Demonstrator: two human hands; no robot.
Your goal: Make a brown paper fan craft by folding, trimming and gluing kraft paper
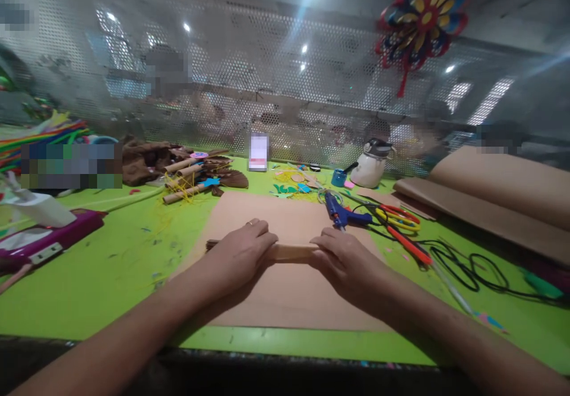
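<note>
A narrow strip of pleated brown paper (294,252) lies across a larger flat sheet of brown kraft paper (289,298) in front of me. My left hand (244,250) is closed over the strip's left part, and its layered folded edges stick out beyond that hand. At the other end my right hand (345,258) grips the strip, fingertips on top. My thumbs are mostly hidden. Just beyond my right hand lies a blue glue gun (345,213).
Scissors (401,218), a red-handled tool (407,244) and black cable (481,271) lie right, before large folded paper (494,200). A purple power strip (62,238) and paper rolls (184,191) are left. A phone (258,151) and white jug (369,169) stand behind.
</note>
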